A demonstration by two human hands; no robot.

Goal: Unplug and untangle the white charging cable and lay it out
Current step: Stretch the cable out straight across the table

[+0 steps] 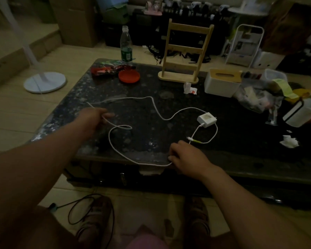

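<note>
A white charging cable (156, 108) winds in loose curves over the dark stone table (232, 141). One end of it is plugged into a white square charger block (206, 120) right of centre. My left hand (92, 121) pinches the cable near the table's left side, where a small loop (123, 127) lies beside it. My right hand (185, 158) grips the cable at the table's front edge. A plug with a yellow-green collar (193, 140) lies just above my right hand.
At the back stand a wooden rack (185, 51), a plastic bottle (126, 45), a red lid (129, 76) and a white tissue box (222, 83). Bags and clutter (258, 97) fill the right. A crumpled tissue (289, 141) lies near right. A black cord (90, 209) trails on the floor.
</note>
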